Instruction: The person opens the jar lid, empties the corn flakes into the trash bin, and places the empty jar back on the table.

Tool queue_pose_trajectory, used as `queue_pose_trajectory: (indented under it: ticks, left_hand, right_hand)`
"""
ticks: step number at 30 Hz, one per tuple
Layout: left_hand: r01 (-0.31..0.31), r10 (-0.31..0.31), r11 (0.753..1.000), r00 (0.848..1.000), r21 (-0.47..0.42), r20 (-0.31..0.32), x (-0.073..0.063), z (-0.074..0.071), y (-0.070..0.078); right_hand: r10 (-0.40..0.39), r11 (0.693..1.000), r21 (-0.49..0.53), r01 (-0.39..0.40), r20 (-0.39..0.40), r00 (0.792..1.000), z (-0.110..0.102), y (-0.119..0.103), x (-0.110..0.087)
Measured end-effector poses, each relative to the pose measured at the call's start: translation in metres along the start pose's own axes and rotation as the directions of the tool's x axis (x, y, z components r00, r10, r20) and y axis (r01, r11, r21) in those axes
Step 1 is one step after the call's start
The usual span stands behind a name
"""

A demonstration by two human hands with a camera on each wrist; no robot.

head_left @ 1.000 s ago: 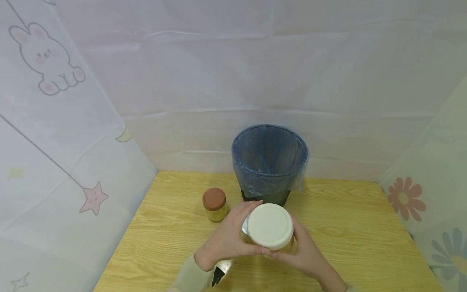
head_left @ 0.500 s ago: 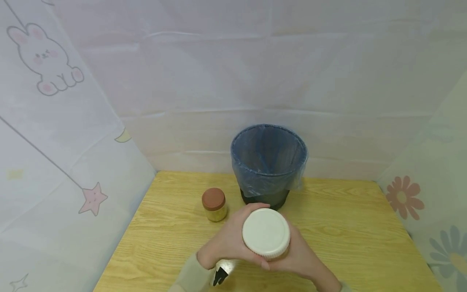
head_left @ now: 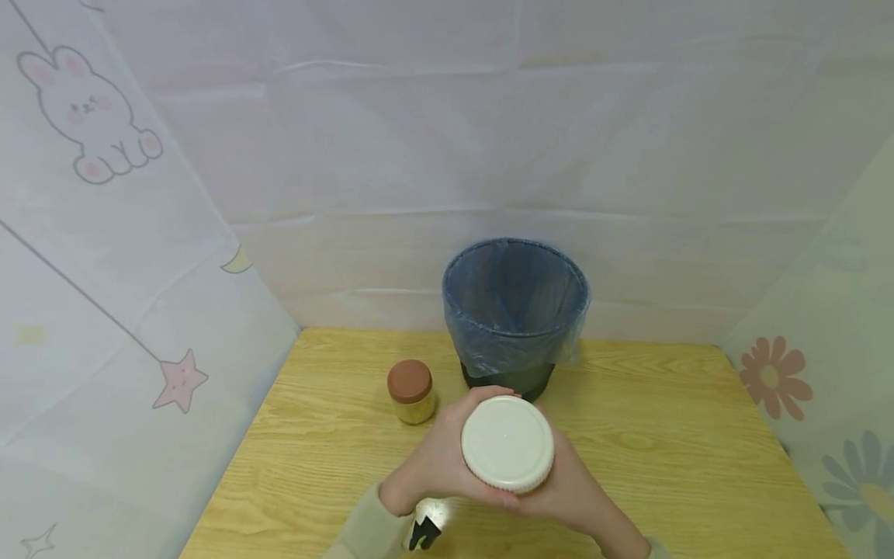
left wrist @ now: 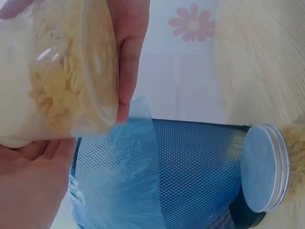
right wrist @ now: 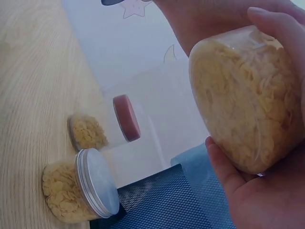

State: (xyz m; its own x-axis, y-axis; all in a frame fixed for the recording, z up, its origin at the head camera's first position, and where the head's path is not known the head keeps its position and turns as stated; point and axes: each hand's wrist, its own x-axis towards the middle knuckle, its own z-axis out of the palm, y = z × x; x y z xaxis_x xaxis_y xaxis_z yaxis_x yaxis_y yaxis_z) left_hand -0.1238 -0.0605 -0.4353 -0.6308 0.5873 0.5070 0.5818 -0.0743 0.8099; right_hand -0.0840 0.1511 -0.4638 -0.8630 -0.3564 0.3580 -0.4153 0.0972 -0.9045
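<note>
Both hands grip a clear jar with a wide white lid (head_left: 507, 444), held up above the table. Yellow flakes show through its wall (right wrist: 248, 100), and its underside faces the right wrist camera. My left hand (head_left: 447, 458) wraps round the left side and my right hand (head_left: 573, 489) round the right, thumbs meeting at the near side. Left of the hands, a smaller jar with a brown lid (head_left: 410, 392) stands upright. A silver-lidded jar (right wrist: 78, 188) of flakes stands by the bin; the hands and held jar hide it in the head view.
Behind the hands stands a dark mesh bin (head_left: 506, 380) lined with a blue plastic bag (head_left: 482, 349). The wooden table (head_left: 670, 435) ends at a wall covered with pale printed sheeting (head_left: 391, 155). A black clip-like piece (head_left: 424, 534) shows beside the left wrist.
The held jar has come slightly nearer the person and left, with both hands still round it. The edge of the silver-lidded jar, visible a second ago, is now covered in the head view.
</note>
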Motion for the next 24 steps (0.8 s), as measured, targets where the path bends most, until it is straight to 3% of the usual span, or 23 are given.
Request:
queue_pose_trajectory:
  ticks: [8,15,24]
  left_hand:
    - [0.041,-0.042,0.999,0.998,-0.029,-0.043,-0.002,0.001,-0.002]
    - [-0.019,0.017,1.000,0.998,-0.025,-0.068,-0.002,-0.001,-0.008]
    - [-0.043,0.040,0.998,0.996,-0.035,-0.074,0.002,-0.003,-0.012]
  right_hand:
    - [0.030,1.000,0.000,-0.030,-0.037,0.999,0.004,-0.001,0.002]
    - [0.059,0.998,-0.004,-0.059,-0.056,0.997,0.007,-0.005,0.006]
    - [0.076,0.996,-0.035,-0.079,-0.085,0.993,0.008,-0.010,0.008]
